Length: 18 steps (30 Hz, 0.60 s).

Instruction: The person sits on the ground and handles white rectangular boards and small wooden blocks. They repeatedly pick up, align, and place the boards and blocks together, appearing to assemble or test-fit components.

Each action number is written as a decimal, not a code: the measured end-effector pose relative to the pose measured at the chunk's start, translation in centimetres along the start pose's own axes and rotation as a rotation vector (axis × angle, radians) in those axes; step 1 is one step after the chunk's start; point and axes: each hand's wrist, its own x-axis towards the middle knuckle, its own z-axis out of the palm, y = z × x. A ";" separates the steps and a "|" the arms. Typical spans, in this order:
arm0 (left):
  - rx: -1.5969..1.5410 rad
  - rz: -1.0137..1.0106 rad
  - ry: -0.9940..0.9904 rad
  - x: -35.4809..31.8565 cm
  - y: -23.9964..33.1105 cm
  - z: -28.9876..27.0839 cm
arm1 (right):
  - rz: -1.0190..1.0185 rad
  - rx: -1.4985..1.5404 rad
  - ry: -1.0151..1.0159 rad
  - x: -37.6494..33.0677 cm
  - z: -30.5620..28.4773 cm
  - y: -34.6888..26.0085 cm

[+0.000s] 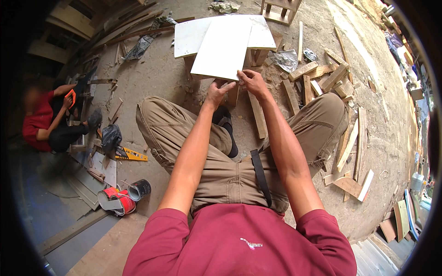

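A white rectangular board (223, 48) slants toward me, its far part lying over a wider white panel (184, 41) that rests on a low wooden support. The board's near edge shows a thin brown core. My left hand (217, 93) is under that near edge, fingers partly hidden beneath it and thumb stretched out along it. At the near right corner, my right hand (252, 84) pinches the board between thumb and fingers. Both hands are close together, in front of my bent knees.
Wood offcuts (327, 78) lie heaped at the right. To the left are paint cans (122, 202), a yellow handsaw (131, 154) and a black plastic bag (111, 138). Another person (41, 117) in red squats there, holding an orange object. A wooden stool (281, 11) stands at the far side.
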 end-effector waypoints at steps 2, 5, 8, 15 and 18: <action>0.132 0.049 -0.054 0.1 -0.3 -0.4 | -0.003 -0.030 -0.015 0.0 0.2 -0.2; 0.290 0.077 -0.041 0.9 -2.1 -0.8 | -0.050 -0.059 -0.031 0.2 0.5 -0.4; 0.334 0.143 -0.033 1.2 -3.2 -0.4 | 0.022 -0.015 -0.075 0.1 0.7 -0.5; 0.254 0.124 -0.016 0.8 -3.7 -0.7 | 0.062 0.019 -0.096 -0.5 1.4 -0.5; 0.147 0.099 -0.061 0.6 -3.5 -0.8 | 0.064 0.045 -0.102 -0.6 1.8 -0.2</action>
